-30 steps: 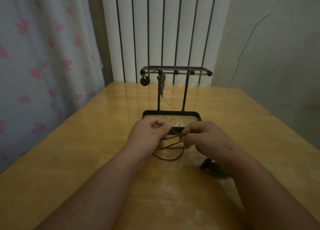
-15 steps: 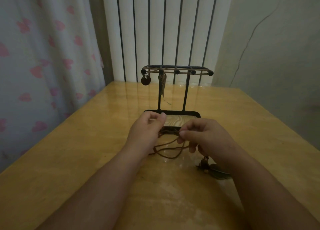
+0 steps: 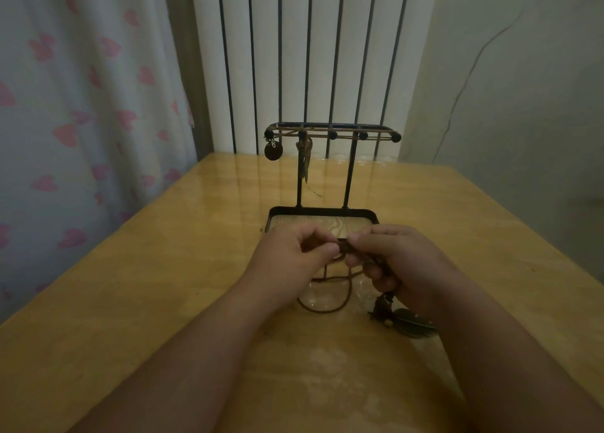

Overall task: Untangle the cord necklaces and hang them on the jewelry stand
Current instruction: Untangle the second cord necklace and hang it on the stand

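Note:
A black jewelry stand (image 3: 349,171) with a tray base stands on the table's middle. A round dark pendant (image 3: 273,151) and a long thin pendant (image 3: 306,161) hang from its left pegs on cords. Just in front of the tray, my left hand (image 3: 291,259) and my right hand (image 3: 402,262) both pinch a brown cord necklace (image 3: 327,305) at a dark knot between their fingertips. Its loops dangle down to the table. A feather-shaped pendant (image 3: 408,324) with beads hangs below my right hand and rests on the table.
The wooden table (image 3: 163,285) is glossy, with its left edge near a curtain with pink hearts (image 3: 81,106). Vertical blinds (image 3: 294,57) and a grey wall stand behind the stand.
My hands have come closer together at the knot and lifted slightly. The feather pendant has shifted and hangs more from my right hand.

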Motion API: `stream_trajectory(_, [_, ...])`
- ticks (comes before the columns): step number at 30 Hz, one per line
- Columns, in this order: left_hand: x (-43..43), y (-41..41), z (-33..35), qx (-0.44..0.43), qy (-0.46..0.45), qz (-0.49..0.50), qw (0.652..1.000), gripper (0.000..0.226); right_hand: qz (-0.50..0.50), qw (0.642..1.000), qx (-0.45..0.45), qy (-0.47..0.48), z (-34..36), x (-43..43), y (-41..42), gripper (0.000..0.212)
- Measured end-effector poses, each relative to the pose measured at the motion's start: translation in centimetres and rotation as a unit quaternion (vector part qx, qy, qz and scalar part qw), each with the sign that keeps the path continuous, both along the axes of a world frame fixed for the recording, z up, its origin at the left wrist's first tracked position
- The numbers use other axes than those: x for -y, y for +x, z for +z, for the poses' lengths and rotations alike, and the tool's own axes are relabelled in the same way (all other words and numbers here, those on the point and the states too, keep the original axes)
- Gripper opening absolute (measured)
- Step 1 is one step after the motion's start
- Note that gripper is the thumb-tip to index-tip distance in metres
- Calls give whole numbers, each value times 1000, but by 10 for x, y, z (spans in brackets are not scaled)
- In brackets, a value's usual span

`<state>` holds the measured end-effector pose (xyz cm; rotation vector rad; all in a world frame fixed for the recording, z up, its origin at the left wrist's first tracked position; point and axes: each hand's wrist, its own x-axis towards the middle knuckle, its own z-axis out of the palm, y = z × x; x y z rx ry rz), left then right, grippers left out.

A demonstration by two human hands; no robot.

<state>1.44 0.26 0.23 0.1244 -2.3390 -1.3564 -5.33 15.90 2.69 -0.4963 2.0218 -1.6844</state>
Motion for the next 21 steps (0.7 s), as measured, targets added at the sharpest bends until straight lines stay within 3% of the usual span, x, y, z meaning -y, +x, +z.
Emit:
stream_trajectory(7, [8,-3,3,30,75,23,996,16,-18,999,46,7,3,0,1,23])
stream_trajectory(11, [8,-5,1,24,64,56,996,9,-7,999,51,5,5,-1,1,23])
stream_trajectory(13, [6,-3,3,21,40,79,996,10,-7,999,39,13,5,-1,2,22])
stream_trajectory(17, [3,2,6,-66,-53,93,992,39,-17,1000,12,19,4,2,4,21])
stream_trajectory(21, [4,1,0,-114,-145,51,982,28,-11,1000,7,13,4,2,4,20])
